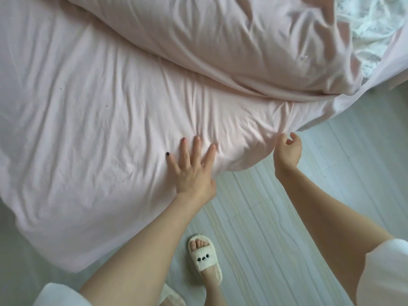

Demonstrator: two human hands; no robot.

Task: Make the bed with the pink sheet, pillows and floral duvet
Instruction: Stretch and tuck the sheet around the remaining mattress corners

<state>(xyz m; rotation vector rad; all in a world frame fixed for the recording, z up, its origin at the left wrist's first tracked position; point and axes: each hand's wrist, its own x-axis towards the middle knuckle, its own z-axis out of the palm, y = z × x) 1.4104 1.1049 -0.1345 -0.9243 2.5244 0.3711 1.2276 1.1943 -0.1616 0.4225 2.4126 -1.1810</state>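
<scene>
The pink sheet (92, 111) covers the mattress and is wrinkled near its corner. My left hand (192, 166) lies flat on it with fingers spread, close to the bed's edge. My right hand (288, 151) pinches the sheet's hanging edge at the corner, thumb and fingers curled around the fabric. A bunched pink duvet (231, 40) is piled across the top of the bed. Its white floral side (373, 29) shows at the far right. No pillow can be told apart in this view.
Pale wooden floor (276, 217) runs beside the bed. My foot in a cream slipper (204, 258) stands close to the mattress edge. White sleeves show at the bottom corners.
</scene>
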